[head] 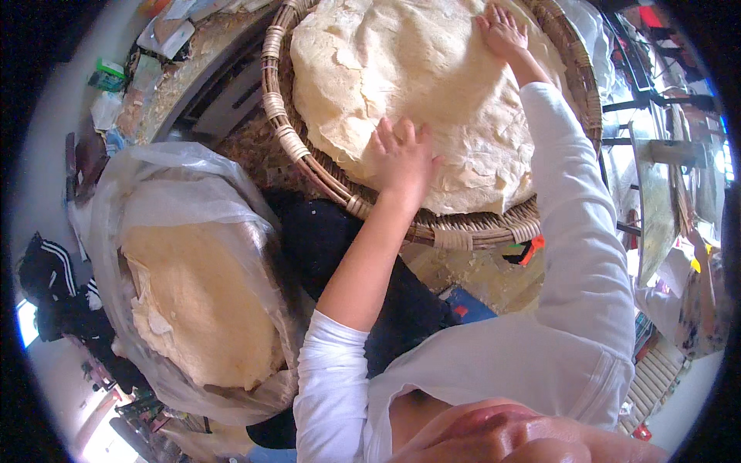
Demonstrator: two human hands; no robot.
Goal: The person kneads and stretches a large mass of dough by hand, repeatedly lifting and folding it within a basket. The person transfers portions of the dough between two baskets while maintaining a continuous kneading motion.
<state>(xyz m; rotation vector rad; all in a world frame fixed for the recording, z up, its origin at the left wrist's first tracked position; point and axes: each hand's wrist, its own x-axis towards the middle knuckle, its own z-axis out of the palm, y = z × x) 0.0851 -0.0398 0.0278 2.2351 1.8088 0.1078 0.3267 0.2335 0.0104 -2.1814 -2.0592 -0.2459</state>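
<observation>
A stack of large, thin pale flatbread sheets (pixel 428 75) fills a round wicker basket (pixel 288 136) in front of me. The sheets are wrinkled, with flaky, torn edges near the front rim. My left hand (pixel 405 159) lies palm down at the near edge of the stack, its fingers apart and the forearm crossing the rim. Farther off to the right, my right hand (pixel 503 32) is spread flat on the bread. Neither one grips anything. To my left, similar flatbread (pixel 202 295) lies inside a clear plastic bag (pixel 173 199) that hangs around a round container, mostly hidden.
Wood shavings or crumbs cover a ledge (pixel 200 52) at the upper left, where a green box (pixel 108 75) also stands. A blue item (pixel 472 304) and a small orange and black object (pixel 527 250) lie below the basket. On the right is a metal rack (pixel 654 104).
</observation>
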